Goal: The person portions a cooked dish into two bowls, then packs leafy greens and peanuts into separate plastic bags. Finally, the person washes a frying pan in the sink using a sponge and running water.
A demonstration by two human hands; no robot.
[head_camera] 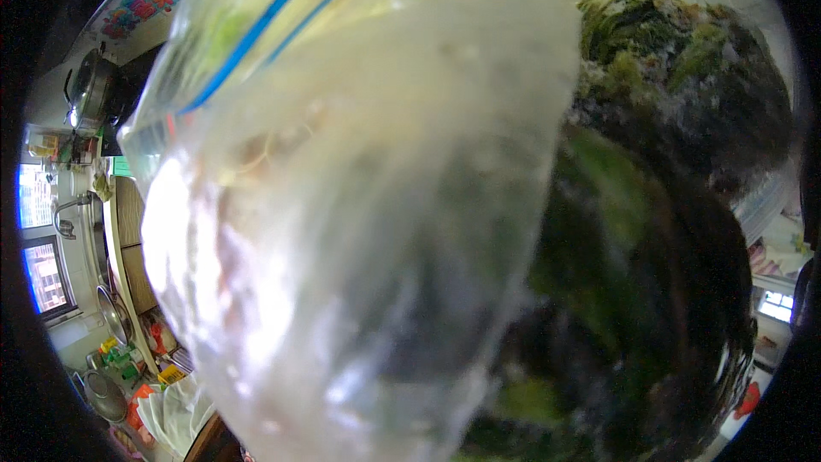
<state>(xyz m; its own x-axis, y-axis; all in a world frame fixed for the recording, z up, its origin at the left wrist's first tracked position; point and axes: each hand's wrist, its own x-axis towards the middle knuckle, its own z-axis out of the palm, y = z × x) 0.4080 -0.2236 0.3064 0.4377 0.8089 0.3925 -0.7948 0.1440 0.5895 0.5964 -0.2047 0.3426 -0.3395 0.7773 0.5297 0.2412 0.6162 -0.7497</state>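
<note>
A clear zip-top plastic bag with a blue seal fills most of the head view, very close to the camera and partly blurred. Dark green leafy contents, which look frosted, show at the right; a greenish clump lies at the upper right and a darker leafy mass below it. Whether these are in one bag or more I cannot tell. Neither my left hand nor my right hand can be made out, and what holds the bag is not seen.
At the left are a pot on a stove, a faucet, a window, cabinet doors and a pan. Lower left are a dark round pan, a white plastic bag and assorted packages. White shelving shows at the right edge.
</note>
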